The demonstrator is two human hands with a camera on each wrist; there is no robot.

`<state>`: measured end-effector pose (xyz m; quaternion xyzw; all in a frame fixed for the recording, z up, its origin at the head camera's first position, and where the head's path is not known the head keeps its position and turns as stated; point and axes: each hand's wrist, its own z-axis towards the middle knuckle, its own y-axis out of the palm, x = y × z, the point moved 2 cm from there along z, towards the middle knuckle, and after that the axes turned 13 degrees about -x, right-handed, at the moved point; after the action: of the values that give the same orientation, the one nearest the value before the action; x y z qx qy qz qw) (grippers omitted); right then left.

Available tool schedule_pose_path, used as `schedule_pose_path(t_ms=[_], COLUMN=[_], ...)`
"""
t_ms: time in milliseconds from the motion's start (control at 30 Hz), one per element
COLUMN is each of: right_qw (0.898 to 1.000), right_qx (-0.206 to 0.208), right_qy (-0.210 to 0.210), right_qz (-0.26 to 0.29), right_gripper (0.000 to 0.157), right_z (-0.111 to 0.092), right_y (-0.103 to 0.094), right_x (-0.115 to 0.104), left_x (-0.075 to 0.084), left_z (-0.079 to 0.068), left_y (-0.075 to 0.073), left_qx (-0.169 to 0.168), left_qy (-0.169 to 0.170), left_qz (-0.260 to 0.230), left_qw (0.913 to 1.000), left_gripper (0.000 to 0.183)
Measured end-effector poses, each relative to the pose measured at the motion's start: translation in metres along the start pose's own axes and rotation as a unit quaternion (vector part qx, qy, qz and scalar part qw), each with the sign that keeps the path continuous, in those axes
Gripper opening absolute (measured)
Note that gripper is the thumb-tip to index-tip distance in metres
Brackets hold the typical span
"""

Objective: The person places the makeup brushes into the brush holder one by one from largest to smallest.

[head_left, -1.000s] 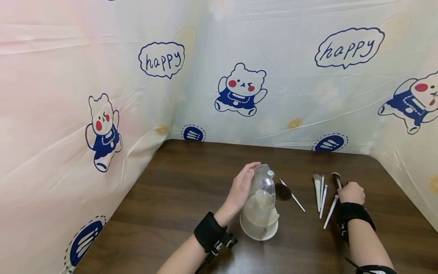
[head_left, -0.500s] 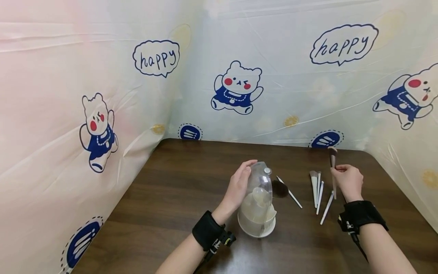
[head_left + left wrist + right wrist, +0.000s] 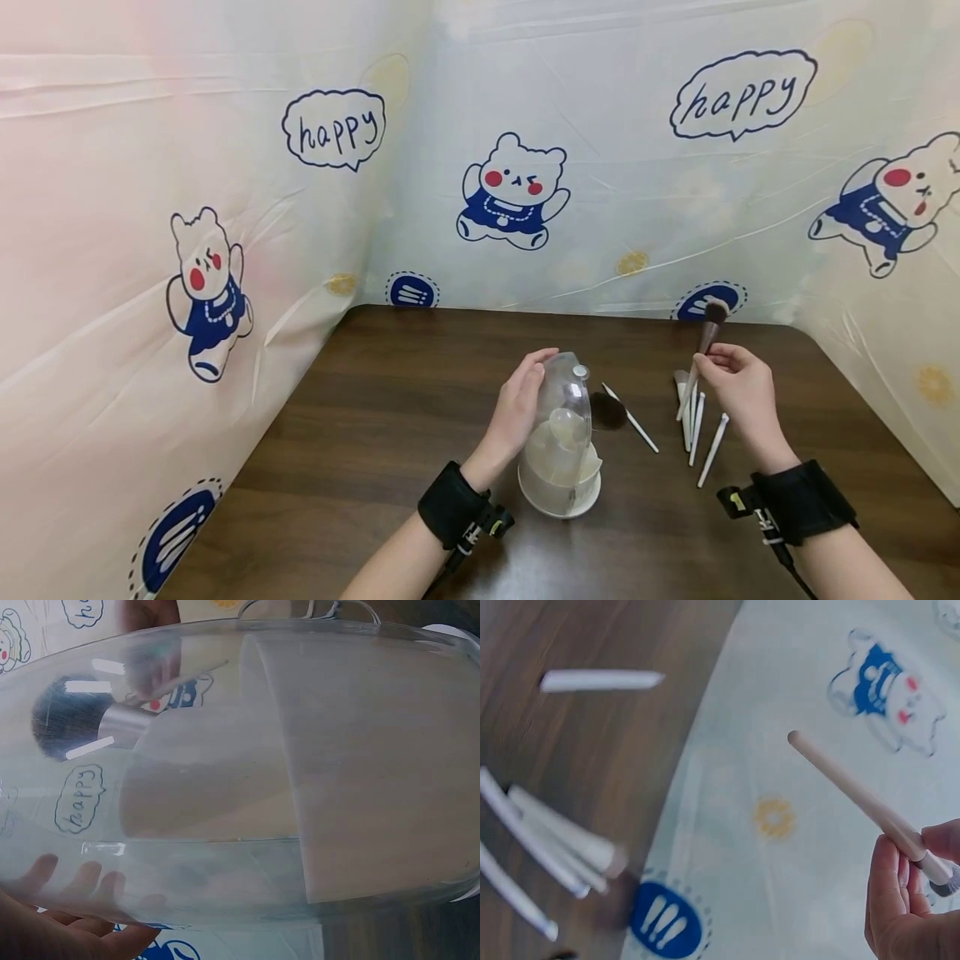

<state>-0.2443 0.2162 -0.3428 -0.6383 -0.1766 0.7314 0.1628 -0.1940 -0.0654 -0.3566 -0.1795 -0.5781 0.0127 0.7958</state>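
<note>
A clear plastic cover stands tilted up over a whitish cup on a round white base: a makeup brush holder. My left hand grips the cover's left side; in the left wrist view its fingertips show through the plastic. A big dark powder brush is at the holder, its bristles beside the cover's right edge in the head view. My right hand pinches a makeup brush near its ferrule, bristles up, handle pointing down, above several white-handled brushes on the table.
One thin white brush lies between the holder and the group; another lies just right of the group. The brown wooden table meets a printed curtain at the back and sides.
My right hand has lifted the makeup brush off the table and carried it up, then slightly left, over the others. The left hand keeps its place on the cover.
</note>
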Motion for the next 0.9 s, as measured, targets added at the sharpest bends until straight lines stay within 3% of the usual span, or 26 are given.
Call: schedule_pose_path(t_ms=[333,500,600,733,900], right_qw=[0.993,0.974,0.971,0.976,0.976], right_qx=[-0.070,-0.105,-0.121,-0.137,-0.156], right_qy=[-0.021,-0.032,-0.031,-0.022,-0.012], right_qz=[0.097,0.200,0.205,0.166,0.150], right_gripper=[0.021,0.008,0.010,0.014,0.017], right_z=[-0.025,-0.039,-0.046,-0.052,-0.057], right_y=[0.025,0.040,0.048,0.057,0.068], right_x=[-0.023,-0.029,-0.032,-0.033,-0.029], left_x=[-0.001,0.000,0.001,0.001,0.001], left_z=[0.000,0.000,0.000,0.000,0.000], left_y=[-0.001,-0.001,-0.001,-0.001,0.000], left_qx=[0.003,0.002,0.002,0.001,0.001], left_qy=[0.002,0.004,0.004,0.003,-0.002], left_qz=[0.004,0.003,-0.002,-0.008,-0.008], left_qw=[1.0000,1.0000,1.0000,1.0000,1.0000], left_gripper=[0.043,0.043,0.044,0.044,0.043])
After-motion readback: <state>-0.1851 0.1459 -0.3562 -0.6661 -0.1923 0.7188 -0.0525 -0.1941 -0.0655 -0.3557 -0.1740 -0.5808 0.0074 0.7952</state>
